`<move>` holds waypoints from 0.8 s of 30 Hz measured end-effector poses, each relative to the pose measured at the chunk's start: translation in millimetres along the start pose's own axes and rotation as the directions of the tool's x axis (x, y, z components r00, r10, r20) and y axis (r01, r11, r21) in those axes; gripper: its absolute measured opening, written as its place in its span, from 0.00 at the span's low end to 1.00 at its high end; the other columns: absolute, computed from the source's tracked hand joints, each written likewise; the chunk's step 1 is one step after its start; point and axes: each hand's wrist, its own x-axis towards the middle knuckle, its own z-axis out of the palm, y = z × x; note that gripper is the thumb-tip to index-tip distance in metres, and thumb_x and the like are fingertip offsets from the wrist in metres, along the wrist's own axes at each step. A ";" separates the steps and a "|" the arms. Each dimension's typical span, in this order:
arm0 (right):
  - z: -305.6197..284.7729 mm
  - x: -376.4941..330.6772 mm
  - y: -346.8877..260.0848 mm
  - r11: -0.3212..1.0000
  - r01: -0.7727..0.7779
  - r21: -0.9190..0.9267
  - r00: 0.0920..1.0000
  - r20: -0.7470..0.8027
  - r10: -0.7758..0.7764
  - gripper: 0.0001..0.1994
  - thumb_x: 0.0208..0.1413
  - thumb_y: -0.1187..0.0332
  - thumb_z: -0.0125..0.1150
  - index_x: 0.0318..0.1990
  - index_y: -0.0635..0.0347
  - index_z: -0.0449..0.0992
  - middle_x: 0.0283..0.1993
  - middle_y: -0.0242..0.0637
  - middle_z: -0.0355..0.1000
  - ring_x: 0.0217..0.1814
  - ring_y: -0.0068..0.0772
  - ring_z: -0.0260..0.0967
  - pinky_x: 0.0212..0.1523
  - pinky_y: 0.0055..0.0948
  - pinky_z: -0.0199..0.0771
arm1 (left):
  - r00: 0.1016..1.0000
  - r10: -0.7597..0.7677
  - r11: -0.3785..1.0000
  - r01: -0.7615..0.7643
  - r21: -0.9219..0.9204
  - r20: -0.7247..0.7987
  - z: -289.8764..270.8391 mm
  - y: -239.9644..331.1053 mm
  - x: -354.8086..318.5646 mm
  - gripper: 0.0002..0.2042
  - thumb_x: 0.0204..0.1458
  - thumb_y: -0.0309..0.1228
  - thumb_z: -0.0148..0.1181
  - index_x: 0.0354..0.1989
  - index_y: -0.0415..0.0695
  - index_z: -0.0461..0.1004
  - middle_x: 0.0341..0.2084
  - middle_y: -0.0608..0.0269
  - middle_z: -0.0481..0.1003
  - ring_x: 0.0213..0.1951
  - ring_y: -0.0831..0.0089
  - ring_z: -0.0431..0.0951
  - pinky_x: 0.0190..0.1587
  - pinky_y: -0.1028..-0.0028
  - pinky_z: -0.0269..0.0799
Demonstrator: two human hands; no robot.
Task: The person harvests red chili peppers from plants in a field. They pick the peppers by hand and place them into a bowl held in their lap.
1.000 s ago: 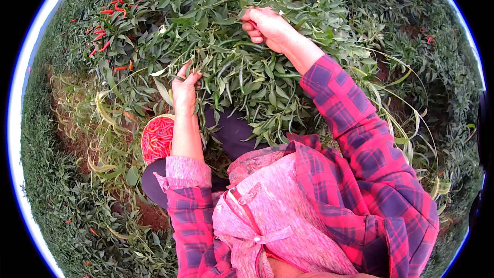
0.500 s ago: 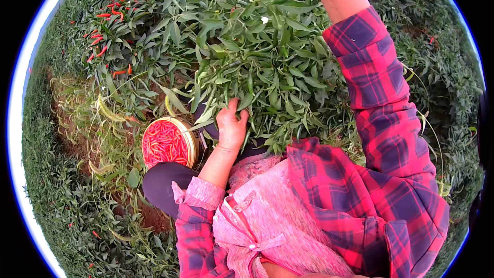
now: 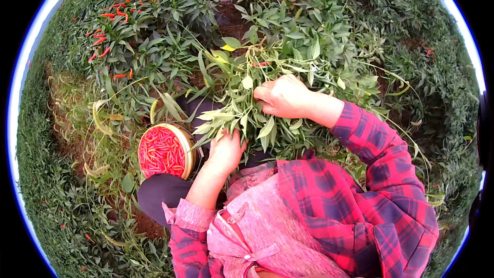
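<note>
My right hand (image 3: 286, 97) is closed, its fingers pinched round a branch of the chili plant (image 3: 267, 126), which is bent over toward me with pale leaf undersides showing. A red chili pepper (image 3: 261, 64) lies among its stems just beyond that hand. Lower and to the left, my left hand (image 3: 226, 152) pushes its curled fingertips into the drooping leaves; whatever they hold is hidden. Left of it stands a round bucket (image 3: 191, 150) with a pale rim, filled with picked red chili peppers (image 3: 162, 152).
My dark-trousered knee (image 3: 162, 195) is right below the bucket. More chili plants (image 3: 170, 25) surround me, with ripe red chilies (image 3: 103, 44) hanging at the upper left. Grassy weeds (image 3: 98, 118) and brown soil lie to the left.
My right hand came down from the top edge to the plant, and its branches now bend toward me. My left hand sank slightly lower, its fingers more covered by leaves.
</note>
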 end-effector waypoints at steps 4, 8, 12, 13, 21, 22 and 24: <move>41.9 -19.6 -1.9 0.998 0.045 -0.053 0.996 -0.078 -0.050 0.10 0.47 0.64 0.61 0.32 0.58 0.68 0.28 0.38 0.70 0.30 0.46 0.75 0.27 0.43 0.75 | 1.000 -0.002 1.000 0.002 0.018 0.006 -117.6 22.6 1.6 0.15 0.52 0.37 0.60 0.46 0.45 0.74 0.33 0.50 0.75 0.36 0.50 0.77 0.38 0.56 0.72; 51.3 -7.0 -4.0 0.995 0.090 -0.052 0.983 -0.156 -0.097 0.09 0.46 0.65 0.60 0.31 0.57 0.67 0.26 0.37 0.69 0.27 0.44 0.73 0.25 0.41 0.74 | 0.801 0.100 0.892 -0.334 -0.304 -0.590 -139.8 28.4 51.1 0.09 0.49 0.21 0.58 0.39 0.40 0.76 0.30 0.56 0.75 0.31 0.60 0.77 0.35 0.68 0.72; 58.2 -1.6 -8.2 0.992 0.105 -0.066 0.970 -0.213 -0.117 0.10 0.42 0.66 0.62 0.28 0.57 0.66 0.23 0.36 0.67 0.24 0.42 0.72 0.24 0.39 0.73 | 0.889 0.041 0.888 -0.241 -0.391 -0.456 -100.2 2.2 128.5 0.07 0.49 0.24 0.58 0.35 0.44 0.79 0.29 0.56 0.76 0.34 0.56 0.78 0.39 0.64 0.73; 59.7 -3.1 -6.3 0.992 0.104 -0.073 0.969 -0.217 -0.118 0.10 0.42 0.66 0.61 0.28 0.57 0.66 0.23 0.36 0.67 0.24 0.42 0.72 0.24 0.39 0.74 | 0.900 0.047 0.919 -0.209 -0.334 -0.433 -84.0 -6.1 145.7 0.07 0.49 0.27 0.58 0.35 0.47 0.80 0.29 0.56 0.77 0.35 0.57 0.78 0.40 0.63 0.73; 68.9 -13.3 5.3 0.990 0.121 -0.071 0.964 -0.229 -0.134 0.09 0.42 0.66 0.61 0.26 0.55 0.65 0.22 0.34 0.65 0.22 0.38 0.71 0.21 0.36 0.72 | 0.990 0.020 0.997 -0.031 -0.071 -0.141 -77.5 10.0 186.5 0.13 0.46 0.32 0.59 0.41 0.57 0.81 0.32 0.55 0.79 0.38 0.55 0.79 0.43 0.60 0.74; 71.6 -14.8 6.1 0.990 0.117 -0.081 0.964 -0.230 -0.133 0.09 0.41 0.66 0.61 0.26 0.55 0.65 0.21 0.34 0.64 0.22 0.37 0.71 0.21 0.36 0.72 | 0.994 0.036 0.998 -0.040 -0.039 -0.103 -82.7 11.6 186.9 0.13 0.46 0.32 0.59 0.42 0.57 0.81 0.32 0.55 0.79 0.38 0.55 0.79 0.43 0.60 0.74; 75.0 -14.5 6.0 0.987 0.121 -0.104 0.962 -0.234 -0.142 0.09 0.41 0.66 0.60 0.26 0.55 0.65 0.21 0.33 0.64 0.22 0.36 0.71 0.22 0.35 0.72 | 0.990 0.102 0.995 -0.103 0.000 -0.102 -82.8 6.5 188.6 0.13 0.46 0.33 0.60 0.41 0.55 0.81 0.33 0.54 0.79 0.39 0.55 0.79 0.43 0.60 0.74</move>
